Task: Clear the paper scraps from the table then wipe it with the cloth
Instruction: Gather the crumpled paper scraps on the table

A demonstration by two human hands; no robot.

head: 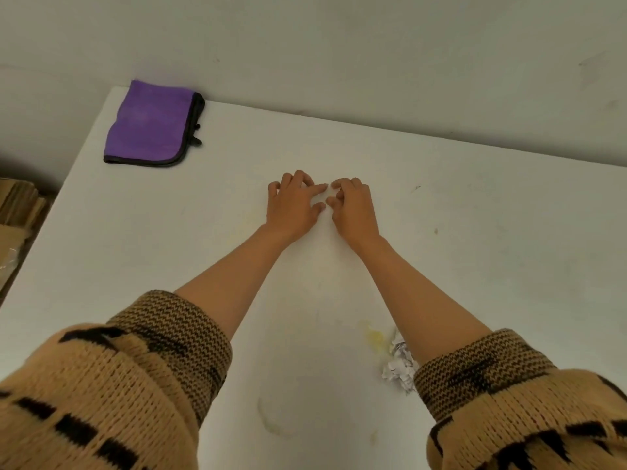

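My left hand (293, 205) and my right hand (353, 208) rest side by side on the middle of the white table (475, 232), fingertips almost touching. The left hand's fingers are spread against the surface. The right hand's fingers are curled down. A pale patch lies between the fingertips; I cannot tell whether it is a paper scrap. A crumpled white paper scrap (398, 366) lies near the front, right beside my right forearm. The folded purple cloth (149, 125) with a black edge lies at the table's far left corner, well away from both hands.
A yellowish stain (375, 339) sits next to the crumpled scrap, and a faint ring mark (274, 422) lies nearer the front. A grey wall (339, 45) runs along the table's far edge. Cardboard (17, 212) is stacked past the left edge.
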